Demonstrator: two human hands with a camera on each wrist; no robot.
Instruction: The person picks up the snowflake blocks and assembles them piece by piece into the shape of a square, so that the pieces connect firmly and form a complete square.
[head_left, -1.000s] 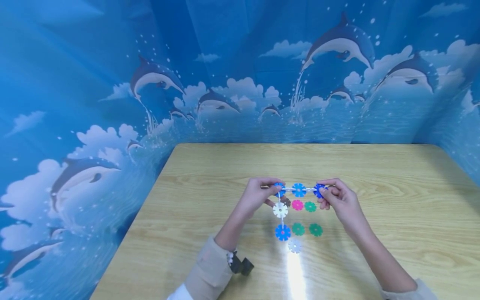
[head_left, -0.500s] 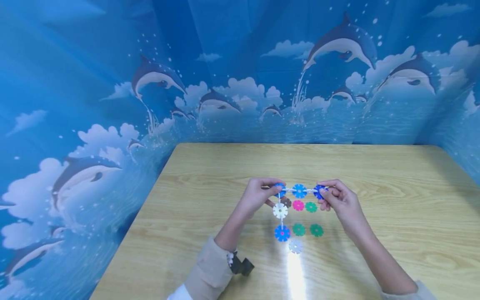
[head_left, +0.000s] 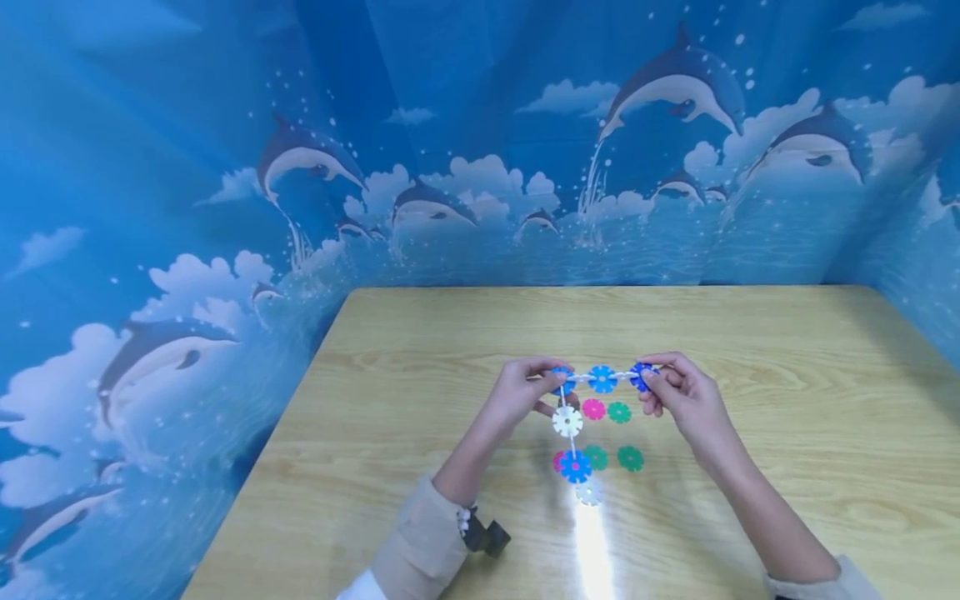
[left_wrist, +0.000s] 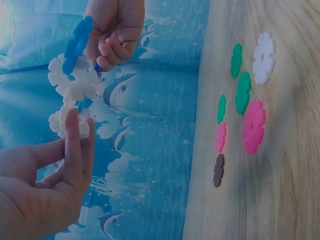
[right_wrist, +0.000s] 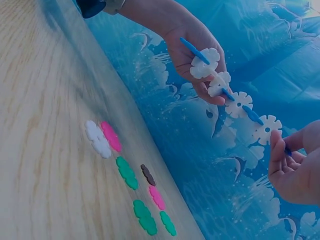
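Head view: I'd pinch the chain of linked discs [head_left: 602, 379] lightly and keep neighbouring pieces square, since I judge a twist could work the slotted joints loose. The left grip [head_left: 517, 393] has finger and thumb closed on the chain's far left corner, and the right grip [head_left: 688, 406] is likewise closed on the dark blue disc [head_left: 642, 377] at its far right end. Between them the chain spans above the tabletop [head_left: 420, 333], with a branch running nearer from the left grip through a white disc [head_left: 567, 421] to a blue disc [head_left: 575, 467].

White glare on the table [head_left: 592, 329]
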